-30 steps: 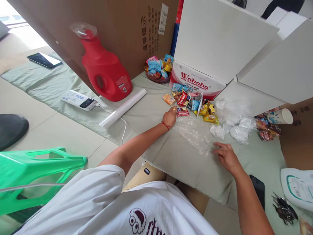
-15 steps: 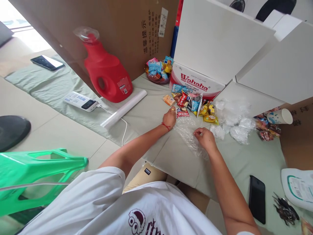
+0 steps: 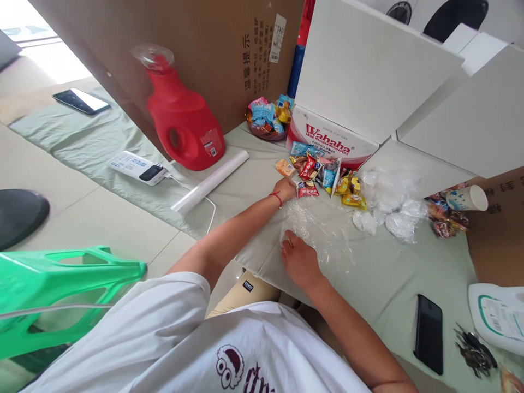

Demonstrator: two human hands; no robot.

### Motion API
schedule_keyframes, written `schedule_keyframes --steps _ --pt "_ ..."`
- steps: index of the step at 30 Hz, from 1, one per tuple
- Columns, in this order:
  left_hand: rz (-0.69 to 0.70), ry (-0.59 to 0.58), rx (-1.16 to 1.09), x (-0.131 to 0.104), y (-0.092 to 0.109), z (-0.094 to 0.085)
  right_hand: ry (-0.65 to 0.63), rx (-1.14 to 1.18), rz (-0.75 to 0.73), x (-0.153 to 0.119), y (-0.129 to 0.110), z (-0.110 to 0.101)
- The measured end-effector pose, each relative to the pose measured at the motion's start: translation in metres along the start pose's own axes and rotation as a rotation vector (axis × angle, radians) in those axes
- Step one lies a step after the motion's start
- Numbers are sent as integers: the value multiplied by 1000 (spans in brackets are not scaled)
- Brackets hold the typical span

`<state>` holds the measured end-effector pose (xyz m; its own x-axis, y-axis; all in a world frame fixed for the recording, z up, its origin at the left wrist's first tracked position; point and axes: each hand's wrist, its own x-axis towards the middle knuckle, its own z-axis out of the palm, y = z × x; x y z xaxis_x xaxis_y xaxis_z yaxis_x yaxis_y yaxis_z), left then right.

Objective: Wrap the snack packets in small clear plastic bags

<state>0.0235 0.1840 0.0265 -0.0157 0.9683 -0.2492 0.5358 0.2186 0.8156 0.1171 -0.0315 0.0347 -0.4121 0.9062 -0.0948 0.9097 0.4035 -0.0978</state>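
A thin sheet of clear plastic film (image 3: 323, 232) lies spread on the green cloth in front of me. My right hand (image 3: 301, 259) is at the film's near left edge, its fingers closed on the plastic. Beyond it, my left hand (image 3: 285, 190), with a red string on the wrist, has its fingers together beside a red snack packet (image 3: 307, 189); what it grips, if anything, is hidden. Just past that hand lies an orange packet (image 3: 285, 167). A pile of mixed snacks, with a red packet (image 3: 310, 167) and yellow packets (image 3: 352, 201), sits behind the film.
Crumpled clear plastic (image 3: 388, 191) lies right of the snacks. A snack bowl (image 3: 266, 131) and Wahaha box (image 3: 331, 143) stand behind. Leftward are a film roll (image 3: 210, 181), red jug (image 3: 186, 125) and power bank (image 3: 137, 167); rightward, a paper cup (image 3: 466, 197), phone (image 3: 429, 334) and keys (image 3: 475, 349).
My right hand has moved left and nearer to me, and the film now lies more widely spread. My left hand has stayed by the red packet. The view has shifted slightly.
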Motion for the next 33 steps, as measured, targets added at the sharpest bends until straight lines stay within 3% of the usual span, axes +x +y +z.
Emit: schedule_keyframes --steps 3,5,6,8,11,14,17,19,22,23,25,27,30,33 --pt "108 205 79 -24 7 -15 -84 -2 46 8 -8 5" --pt "338 394 157 -51 10 -19 -92 9 76 13 -11 5" --pt "475 406 189 -64 11 -18 -93 19 87 16 -11 4" --pt "694 232 261 -86 11 -9 -122 47 84 20 -12 5" --pt "686 -27 454 -96 4 13 -165 93 81 18 -20 7" --pt "567 -72 558 -87 -12 32 -107 211 28 -1 -35 6" --pt "570 -72 567 -81 -34 42 -25 517 -102 -30 -32 0" --pt "604 -77 592 -83 -45 45 172 684 61 -45 -3 -7" --pt "636 -89 634 -89 -52 47 621 557 683 -50 77 -12" --pt "637 -91 643 -91 -53 47 653 491 832 -46 106 -11" --pt "640 -91 656 -92 -52 48 485 480 952 -33 154 -6" --pt "643 -81 659 -91 -51 49 396 529 927 -18 181 3" --pt "635 -65 657 -90 -51 50 327 638 839 -4 191 15" --pt "627 -62 653 -90 -53 50 321 726 803 -7 197 16"
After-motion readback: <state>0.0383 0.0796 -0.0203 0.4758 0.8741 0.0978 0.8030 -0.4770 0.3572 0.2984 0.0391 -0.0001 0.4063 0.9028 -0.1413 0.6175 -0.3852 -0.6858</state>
